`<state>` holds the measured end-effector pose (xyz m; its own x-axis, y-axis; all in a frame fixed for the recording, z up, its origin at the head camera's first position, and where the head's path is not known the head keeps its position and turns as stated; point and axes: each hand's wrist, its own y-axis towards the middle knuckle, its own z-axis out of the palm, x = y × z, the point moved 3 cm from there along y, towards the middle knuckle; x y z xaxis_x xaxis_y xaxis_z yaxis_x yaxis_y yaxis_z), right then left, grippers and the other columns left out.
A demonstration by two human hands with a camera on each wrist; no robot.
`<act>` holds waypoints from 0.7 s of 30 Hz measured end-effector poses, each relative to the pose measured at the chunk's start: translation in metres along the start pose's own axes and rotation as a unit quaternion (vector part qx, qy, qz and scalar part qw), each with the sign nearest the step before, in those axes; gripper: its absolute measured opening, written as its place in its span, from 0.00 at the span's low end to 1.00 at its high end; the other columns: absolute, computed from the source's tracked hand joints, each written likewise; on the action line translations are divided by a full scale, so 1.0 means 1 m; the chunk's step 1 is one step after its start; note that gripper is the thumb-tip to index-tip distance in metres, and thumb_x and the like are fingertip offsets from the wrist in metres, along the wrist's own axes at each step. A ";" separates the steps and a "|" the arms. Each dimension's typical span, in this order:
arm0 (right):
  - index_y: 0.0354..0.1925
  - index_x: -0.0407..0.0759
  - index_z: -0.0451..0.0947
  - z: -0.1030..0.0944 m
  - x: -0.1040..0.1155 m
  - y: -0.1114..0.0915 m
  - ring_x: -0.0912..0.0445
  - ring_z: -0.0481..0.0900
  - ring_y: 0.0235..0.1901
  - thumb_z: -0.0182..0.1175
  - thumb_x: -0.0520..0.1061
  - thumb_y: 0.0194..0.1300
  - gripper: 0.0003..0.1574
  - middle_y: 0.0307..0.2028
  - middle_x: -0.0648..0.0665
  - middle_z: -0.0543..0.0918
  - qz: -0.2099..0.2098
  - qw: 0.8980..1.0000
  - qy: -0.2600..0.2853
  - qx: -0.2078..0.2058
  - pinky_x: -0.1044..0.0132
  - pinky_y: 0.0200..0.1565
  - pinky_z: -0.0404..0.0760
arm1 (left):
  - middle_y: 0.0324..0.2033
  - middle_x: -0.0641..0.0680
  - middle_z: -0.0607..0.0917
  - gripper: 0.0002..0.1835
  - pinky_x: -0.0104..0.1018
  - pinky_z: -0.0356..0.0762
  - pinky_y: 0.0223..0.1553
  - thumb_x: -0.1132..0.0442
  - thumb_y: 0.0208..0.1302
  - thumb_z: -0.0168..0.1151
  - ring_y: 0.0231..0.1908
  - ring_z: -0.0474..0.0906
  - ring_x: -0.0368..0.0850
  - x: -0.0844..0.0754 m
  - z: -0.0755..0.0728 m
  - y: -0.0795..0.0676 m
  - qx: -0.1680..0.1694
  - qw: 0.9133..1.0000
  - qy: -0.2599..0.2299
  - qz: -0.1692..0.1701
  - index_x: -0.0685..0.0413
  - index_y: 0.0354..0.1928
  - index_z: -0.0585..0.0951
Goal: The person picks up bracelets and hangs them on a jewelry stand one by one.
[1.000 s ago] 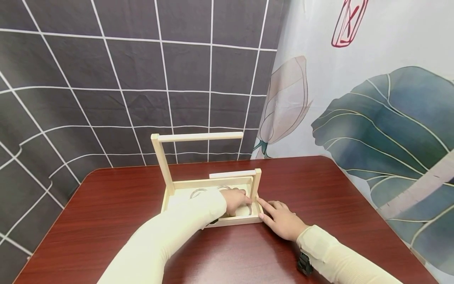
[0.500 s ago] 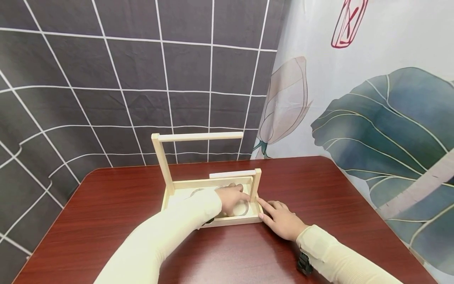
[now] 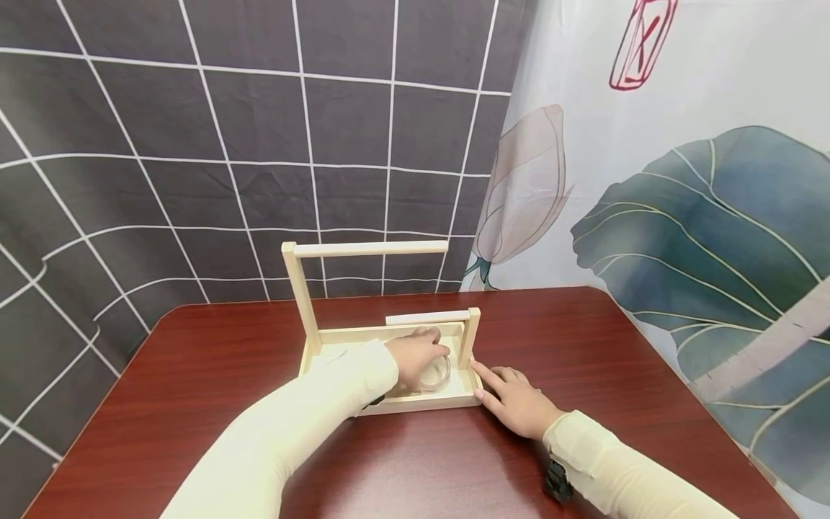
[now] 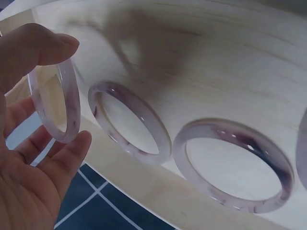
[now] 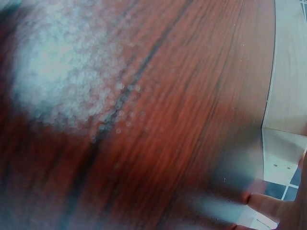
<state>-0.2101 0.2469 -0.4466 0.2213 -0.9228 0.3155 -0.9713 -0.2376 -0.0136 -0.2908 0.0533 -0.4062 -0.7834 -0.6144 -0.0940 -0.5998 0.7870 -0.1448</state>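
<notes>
My left hand (image 3: 415,353) reaches into a shallow pale wooden tray (image 3: 428,406) and pinches a lavender bangle (image 4: 71,103) between thumb and fingertips. The bangle stands roughly on edge in the left wrist view. Beside it, a second bangle (image 4: 154,125) and a third bangle (image 4: 283,175) lie on the tray floor; part of another ring-shaped edge (image 4: 302,148) shows at the frame's right. My right hand (image 3: 521,407) lies on the table with straight fingers, its fingertips at the tray's right end. In the head view, the left hand and sleeve hide much of the tray.
A tall post (image 3: 301,299) rises from the tray's left end, bearing a long rod (image 3: 369,249). The shorter post (image 3: 469,339) at the right carries a short rod (image 3: 428,317). Under everything is a red-brown table (image 3: 214,360), with a dark grid-patterned cloth (image 3: 259,144) behind.
My left hand has drawn a little leftward inside the tray, away from the short post, with the bangle in its fingers. The right hand stays in place.
</notes>
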 end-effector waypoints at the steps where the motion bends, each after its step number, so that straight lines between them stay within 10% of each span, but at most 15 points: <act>1: 0.72 0.58 0.59 0.000 0.000 0.000 0.38 0.65 0.62 0.45 0.65 0.71 0.36 0.60 0.37 0.71 -0.001 1.000 0.001 0.000 0.34 0.49 0.73 | 0.55 0.52 0.69 0.44 0.30 0.73 0.52 0.64 0.32 0.81 0.53 0.67 0.46 0.001 0.000 0.000 0.000 1.000 0.003 -0.001 0.42 0.59 0.75; 21: 0.73 0.60 0.57 -0.002 0.000 -0.001 0.38 0.64 0.64 0.43 0.67 0.71 0.37 0.61 0.37 0.70 0.002 1.000 0.002 0.015 0.31 0.50 0.70 | 0.58 0.56 0.73 0.45 0.34 0.77 0.47 0.68 0.37 0.78 0.52 0.73 0.46 0.024 -0.001 -0.024 0.008 0.998 -0.052 -0.045 0.50 0.64 0.71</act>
<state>-0.2096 0.2475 -0.4447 0.2168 -0.9227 0.3189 -0.9691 -0.2427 -0.0435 -0.2959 0.0198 -0.4040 -0.7056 -0.6850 -0.1814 -0.6631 0.7285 -0.1721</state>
